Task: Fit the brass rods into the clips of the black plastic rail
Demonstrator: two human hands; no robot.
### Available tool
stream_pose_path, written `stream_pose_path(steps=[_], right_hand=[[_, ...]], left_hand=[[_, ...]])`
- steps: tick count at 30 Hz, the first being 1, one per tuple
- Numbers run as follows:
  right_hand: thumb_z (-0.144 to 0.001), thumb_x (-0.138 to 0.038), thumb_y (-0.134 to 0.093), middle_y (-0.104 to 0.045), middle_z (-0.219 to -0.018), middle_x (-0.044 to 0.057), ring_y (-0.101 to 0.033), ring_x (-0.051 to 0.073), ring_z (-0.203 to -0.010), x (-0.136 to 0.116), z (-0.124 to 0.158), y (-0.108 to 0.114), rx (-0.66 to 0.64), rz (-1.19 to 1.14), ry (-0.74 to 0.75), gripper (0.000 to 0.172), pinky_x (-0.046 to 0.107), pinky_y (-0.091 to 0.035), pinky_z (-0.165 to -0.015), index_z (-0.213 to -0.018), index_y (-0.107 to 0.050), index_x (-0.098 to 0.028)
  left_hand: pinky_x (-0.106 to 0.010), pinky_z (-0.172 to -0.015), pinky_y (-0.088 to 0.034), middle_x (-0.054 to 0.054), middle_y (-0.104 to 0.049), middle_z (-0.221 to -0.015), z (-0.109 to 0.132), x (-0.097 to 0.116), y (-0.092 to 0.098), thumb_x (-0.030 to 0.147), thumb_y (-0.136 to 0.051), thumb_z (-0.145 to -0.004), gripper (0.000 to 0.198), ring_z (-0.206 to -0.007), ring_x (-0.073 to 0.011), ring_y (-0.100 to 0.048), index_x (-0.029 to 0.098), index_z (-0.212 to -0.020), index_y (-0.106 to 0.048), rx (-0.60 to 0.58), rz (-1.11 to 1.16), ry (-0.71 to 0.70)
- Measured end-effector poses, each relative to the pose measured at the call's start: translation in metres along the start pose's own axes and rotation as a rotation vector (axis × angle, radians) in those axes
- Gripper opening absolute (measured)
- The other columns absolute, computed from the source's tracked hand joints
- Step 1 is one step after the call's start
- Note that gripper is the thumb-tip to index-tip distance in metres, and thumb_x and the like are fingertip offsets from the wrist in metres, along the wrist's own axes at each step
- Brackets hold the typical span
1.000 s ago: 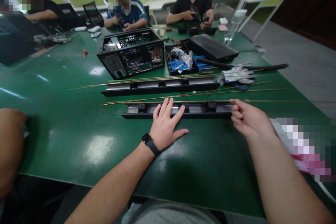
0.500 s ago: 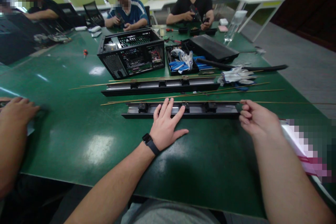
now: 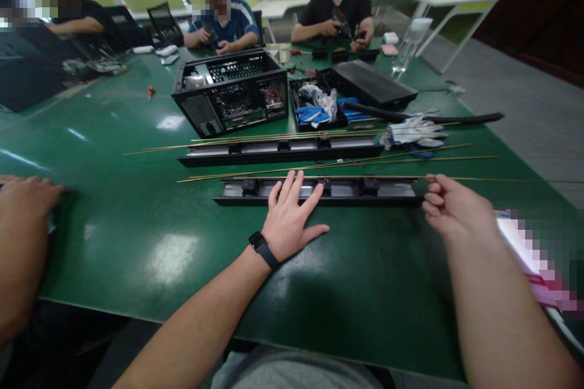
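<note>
My left hand (image 3: 292,219) lies spread across the nearer black channel rail (image 3: 392,199), its fingers over the rail's middle and the thumb pointing right. Inside that rail sit small black blocks (image 3: 368,186). Just past the rail's right end, my right hand (image 3: 451,203) pinches a long thin brass-coloured rod (image 3: 515,180) between thumb and forefinger. The rod runs along the rail's far edge and out to the right. Behind lies a second black rail (image 3: 283,155), with several thin rods (image 3: 255,137) on and beside it.
Farther back stand an open computer case (image 3: 232,94), a black tray with gloves (image 3: 314,109) and a flat black panel (image 3: 374,82). A white glove (image 3: 413,134) and a black tube (image 3: 456,118) lie right. Another person's hand (image 3: 30,194) rests at left. Co-workers sit across the table.
My right hand has shifted slightly right, still pinching the rod. My left hand stays spread on the rail. The whole view has moved a little.
</note>
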State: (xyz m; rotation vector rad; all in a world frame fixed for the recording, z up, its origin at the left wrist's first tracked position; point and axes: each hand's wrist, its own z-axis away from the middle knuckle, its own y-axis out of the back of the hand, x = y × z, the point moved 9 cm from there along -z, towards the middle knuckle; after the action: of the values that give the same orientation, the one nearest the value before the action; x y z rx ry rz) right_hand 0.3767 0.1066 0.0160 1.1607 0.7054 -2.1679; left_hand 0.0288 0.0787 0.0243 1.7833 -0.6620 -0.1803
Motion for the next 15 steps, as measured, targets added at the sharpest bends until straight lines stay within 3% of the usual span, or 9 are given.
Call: stream_pose_path(steps=[15], right_hand=[[-0.124, -0.010, -0.053, -0.045, -0.069, -0.007, -0.035, 0.004, -0.038, -0.005, -0.011, 0.010, 0.014, -0.015, 0.033, 0.037, 0.018, -0.022, -0.031, -0.090, -0.065, -0.020]], left_hand=[[-0.074, -0.148, -0.033, -0.027, -0.039, -0.200, 0.001, -0.002, -0.001, 0.060, -0.097, -0.104, 0.093, -0.189, -0.0518, -0.034, 0.032, -0.185, -0.061, 0.009, 0.003, 0.000]])
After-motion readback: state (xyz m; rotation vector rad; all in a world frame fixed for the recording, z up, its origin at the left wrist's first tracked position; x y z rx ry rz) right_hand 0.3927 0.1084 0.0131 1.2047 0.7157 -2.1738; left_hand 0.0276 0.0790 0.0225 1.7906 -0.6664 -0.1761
